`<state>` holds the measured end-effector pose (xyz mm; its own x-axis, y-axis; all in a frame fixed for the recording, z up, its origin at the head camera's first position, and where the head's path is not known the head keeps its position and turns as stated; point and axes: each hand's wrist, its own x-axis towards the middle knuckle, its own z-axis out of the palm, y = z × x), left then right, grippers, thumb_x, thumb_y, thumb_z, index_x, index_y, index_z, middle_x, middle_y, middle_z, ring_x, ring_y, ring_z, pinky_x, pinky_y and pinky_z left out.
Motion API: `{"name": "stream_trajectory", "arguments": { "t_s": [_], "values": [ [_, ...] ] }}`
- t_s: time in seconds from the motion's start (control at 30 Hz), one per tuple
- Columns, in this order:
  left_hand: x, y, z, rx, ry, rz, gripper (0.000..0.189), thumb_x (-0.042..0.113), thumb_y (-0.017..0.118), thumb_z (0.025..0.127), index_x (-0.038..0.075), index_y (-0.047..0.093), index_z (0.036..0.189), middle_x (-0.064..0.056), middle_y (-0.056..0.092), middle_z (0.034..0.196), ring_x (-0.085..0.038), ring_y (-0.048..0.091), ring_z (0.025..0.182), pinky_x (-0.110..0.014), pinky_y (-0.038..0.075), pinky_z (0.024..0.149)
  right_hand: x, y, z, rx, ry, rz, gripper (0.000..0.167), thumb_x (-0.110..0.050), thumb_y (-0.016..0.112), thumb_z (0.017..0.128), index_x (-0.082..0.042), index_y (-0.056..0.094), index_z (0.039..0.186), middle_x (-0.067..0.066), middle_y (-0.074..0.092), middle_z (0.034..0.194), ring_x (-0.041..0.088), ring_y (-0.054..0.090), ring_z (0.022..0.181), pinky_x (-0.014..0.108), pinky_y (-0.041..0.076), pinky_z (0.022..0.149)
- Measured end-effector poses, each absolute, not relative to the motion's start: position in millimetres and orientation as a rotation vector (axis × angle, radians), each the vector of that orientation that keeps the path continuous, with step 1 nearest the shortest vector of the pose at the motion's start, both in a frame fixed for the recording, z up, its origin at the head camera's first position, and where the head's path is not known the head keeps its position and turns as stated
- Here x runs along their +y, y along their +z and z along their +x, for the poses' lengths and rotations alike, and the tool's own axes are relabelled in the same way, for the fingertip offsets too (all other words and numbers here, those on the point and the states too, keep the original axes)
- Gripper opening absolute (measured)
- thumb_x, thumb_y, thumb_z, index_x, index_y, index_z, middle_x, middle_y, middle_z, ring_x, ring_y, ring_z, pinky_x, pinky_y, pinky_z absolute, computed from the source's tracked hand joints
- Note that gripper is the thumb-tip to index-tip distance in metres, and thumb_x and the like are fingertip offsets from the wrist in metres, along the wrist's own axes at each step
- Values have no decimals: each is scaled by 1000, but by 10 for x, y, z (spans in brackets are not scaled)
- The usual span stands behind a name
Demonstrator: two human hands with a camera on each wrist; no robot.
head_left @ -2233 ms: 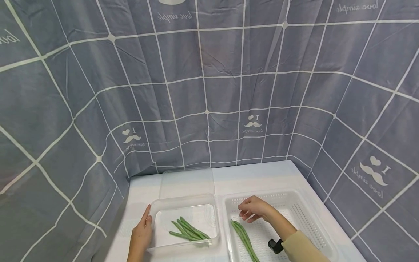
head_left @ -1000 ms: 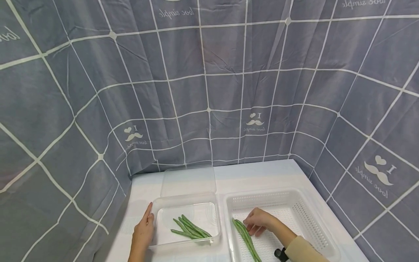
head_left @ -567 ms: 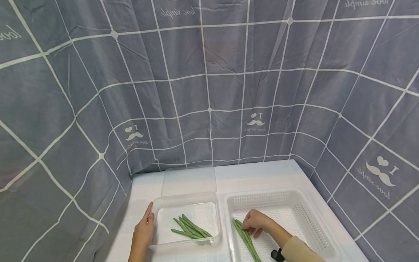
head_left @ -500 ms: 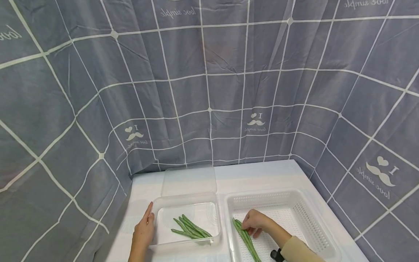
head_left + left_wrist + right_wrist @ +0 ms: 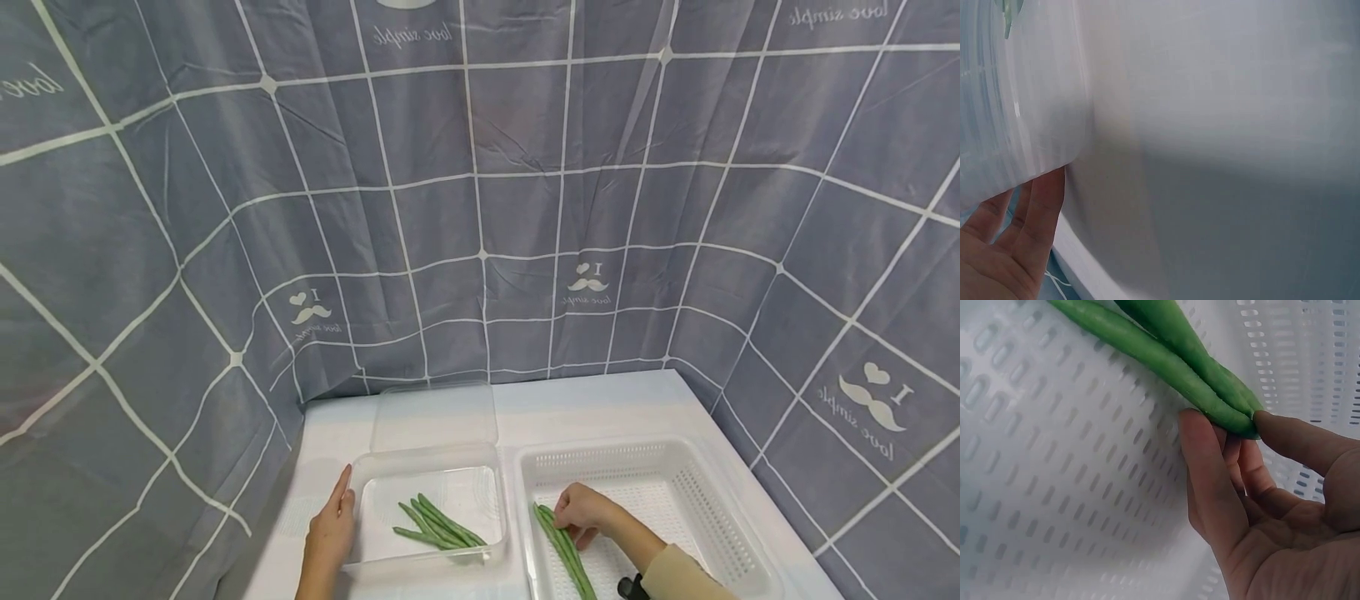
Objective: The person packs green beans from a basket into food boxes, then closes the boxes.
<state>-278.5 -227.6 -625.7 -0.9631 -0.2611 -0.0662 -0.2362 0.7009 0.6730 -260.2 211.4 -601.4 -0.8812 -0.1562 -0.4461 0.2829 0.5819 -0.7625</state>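
Head: green beans (image 5: 564, 550) at 5 o'clock in the white basket (image 5: 652, 492); my right hand (image 5: 585, 510) pinches their tips. Left wrist: my left hand (image 5: 1007, 253), fingers extended, touches the clear container (image 5: 1035, 112); insufficient pressure may let it slide. Right wrist: pinching only the tips may drop one

With the white table (image 5: 585, 400) taken as reference, its back, left and right sides are enclosed by a grey-blue curtain (image 5: 517, 217), hung in soft folds and crossed by a grid of white lines, small diamonds (image 5: 665, 56) being set at some crossings. White moustache-and-heart motifs (image 5: 588, 285) are printed low behind the table and on the panel to its right; mirrored "love simple" lettering (image 5: 412, 34) is seen high above its back edge. The table's back strip (image 5: 630, 384) is tinted pale blue, and diffuse light is spread over the tabletop.
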Motion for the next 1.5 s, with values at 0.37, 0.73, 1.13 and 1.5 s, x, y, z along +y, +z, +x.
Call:
{"name": "stream_trajectory", "arguments": {
  "t_s": [0.37, 0.73, 1.13, 1.5],
  "values": [
    [-2272, -6267, -2780, -2865, -1115, 416, 55, 41, 29, 116, 24, 31, 168, -28, 48, 156, -64, 50, 136, -82, 42, 105, 2188, -5944, -2639, 2333, -1353, 92, 8, 2, 69, 88, 4, 70, 96, 8, 69, 77, 15, 67, 67, 32, 64, 58],
    [-2266, -6269, -2777, -2860, -1114, 409, 55, 41, 29, 116, 23, 31, 168, -28, 48, 156, -64, 50, 136, -82, 42, 104, 2178, -5691, -2773, 2278, -1471, 32, 20, -1, 66, 93, 9, 69, 110, 7, 67, 85, 15, 67, 73, 27, 62, 57],
    [-2281, -6292, -2795, -2849, -1129, 430, 56, 44, 28, 116, 25, 31, 168, -28, 45, 159, -63, 48, 139, -82, 41, 106, 1871, -5335, -3078, 2222, -1558, -95, 22, -7, 67, 97, 7, 70, 114, 13, 72, 95, 17, 71, 79, 32, 66, 64],
    [-2295, -6298, -2796, -2837, -1146, 416, 55, 43, 30, 116, 25, 32, 168, -27, 49, 156, -63, 51, 137, -81, 42, 104, 1307, -5078, -3361, 2177, -1602, -198, 20, -8, 66, 101, 4, 71, 117, 14, 73, 96, 13, 70, 77, 31, 66, 66]
  ]
}}
